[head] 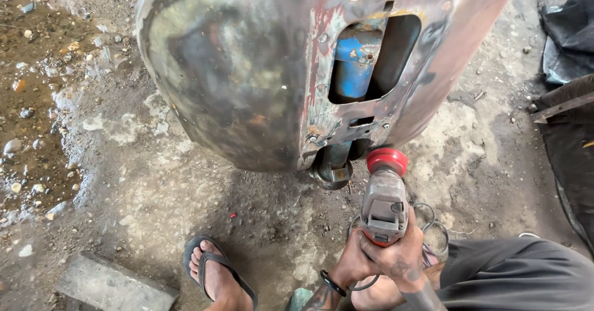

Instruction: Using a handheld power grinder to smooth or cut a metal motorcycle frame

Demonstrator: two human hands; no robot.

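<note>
A large bare-metal curved body panel (247, 69), scorched and rusty, stands in front of me with a rectangular cut-out showing a blue tube (354, 63) inside. Both my hands grip a grey angle grinder (384, 207) with a red head (387, 160) that sits at the panel's lower edge. My left hand (351, 263) wraps the tool's rear from the left, a black band on its wrist. My right hand (402, 256) closes over the body from the right. The disc itself is hidden behind the red guard.
My foot in a dark flip-flop (216, 274) rests on the dirty concrete floor. A flat concrete block (114, 286) lies at the lower left. A wet puddle with pebbles (31, 100) fills the left side. Black sheeting (569, 32) and a dark board are on the right.
</note>
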